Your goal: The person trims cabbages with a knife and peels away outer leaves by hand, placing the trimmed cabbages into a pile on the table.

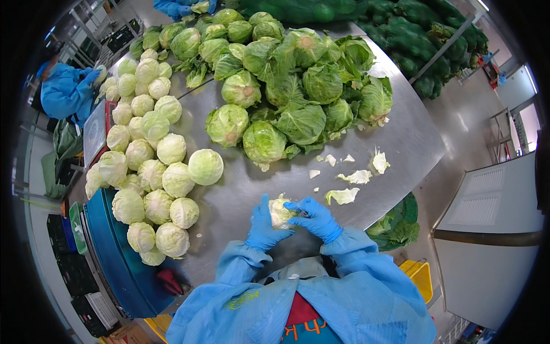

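Note:
My left hand (265,225), in a blue glove, holds a small pale cabbage head (281,213) from its left side above the steel table (240,189). On its right side, my right hand (316,218), gloved too, touches the cabbage with its fingers; a small dark object (303,213) shows between them, too little of it to name. Torn cabbage leaf pieces (342,196) lie beyond my right hand. Trimmed pale cabbages (171,148) are heaped on the left, and leafy green cabbages (300,122) are piled at the middle and far side.
A co-worker in blue (66,90) holds a cabbage at the far left; another person's gloved hands (178,9) are at the far edge. Green mesh sacks (412,47) are stacked at the back right. A leaf-filled container (395,223) stands below the table's right edge, a blue bin (124,253) at left.

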`<action>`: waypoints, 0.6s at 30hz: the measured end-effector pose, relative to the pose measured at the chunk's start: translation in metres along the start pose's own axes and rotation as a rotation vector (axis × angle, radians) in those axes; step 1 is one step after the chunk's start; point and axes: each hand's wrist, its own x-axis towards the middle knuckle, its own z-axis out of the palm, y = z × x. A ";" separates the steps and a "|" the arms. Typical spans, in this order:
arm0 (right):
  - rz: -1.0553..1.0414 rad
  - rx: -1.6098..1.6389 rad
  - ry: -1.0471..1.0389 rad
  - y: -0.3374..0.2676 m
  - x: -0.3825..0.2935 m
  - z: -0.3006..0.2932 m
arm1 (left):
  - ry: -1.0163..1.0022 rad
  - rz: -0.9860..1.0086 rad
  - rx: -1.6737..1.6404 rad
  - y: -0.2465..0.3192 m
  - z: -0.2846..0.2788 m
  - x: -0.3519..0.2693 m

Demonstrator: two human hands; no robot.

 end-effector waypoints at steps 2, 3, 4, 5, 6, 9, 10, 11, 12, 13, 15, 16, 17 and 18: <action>-0.034 -0.077 -0.063 0.011 0.004 -0.003 | -0.017 -0.009 -0.028 -0.004 0.001 0.000; -0.065 -0.156 -0.123 0.015 0.005 -0.005 | -0.010 -0.009 -0.033 -0.003 0.001 0.001; -0.067 -0.162 -0.128 0.019 0.005 -0.005 | -0.004 -0.014 -0.014 -0.002 0.001 0.001; -0.097 -0.062 -0.066 0.022 0.003 -0.004 | 0.003 -0.020 0.005 0.000 0.001 0.001; -0.127 0.040 -0.004 0.021 0.003 -0.002 | 0.009 -0.023 0.001 0.002 -0.001 0.002; -0.074 -0.015 0.024 0.012 0.001 -0.003 | -0.050 -0.065 0.018 0.009 -0.008 0.006; -0.073 -0.017 0.018 -0.003 0.001 -0.003 | -0.080 -0.105 0.023 0.011 -0.008 0.007; -0.034 -0.079 0.041 -0.019 0.001 -0.003 | -0.111 -0.144 0.027 0.013 -0.008 0.009; 0.007 -0.138 0.069 -0.029 -0.001 -0.002 | -0.113 -0.146 0.025 0.016 -0.009 0.009; 0.011 -0.138 0.068 -0.028 0.000 -0.002 | -0.119 -0.164 0.040 0.020 -0.009 0.010; 0.164 0.418 0.248 -0.027 0.005 -0.006 | -0.127 -0.177 0.052 0.022 -0.011 0.009; 0.165 0.416 0.250 -0.021 0.009 -0.013 | -0.112 -0.168 0.028 0.021 -0.012 0.008; 0.214 0.285 0.416 -0.012 0.012 -0.022 | -0.097 -0.158 0.003 0.020 -0.013 0.008; 0.259 0.153 0.572 -0.009 0.015 -0.028 | -0.092 -0.161 0.001 0.018 -0.013 0.008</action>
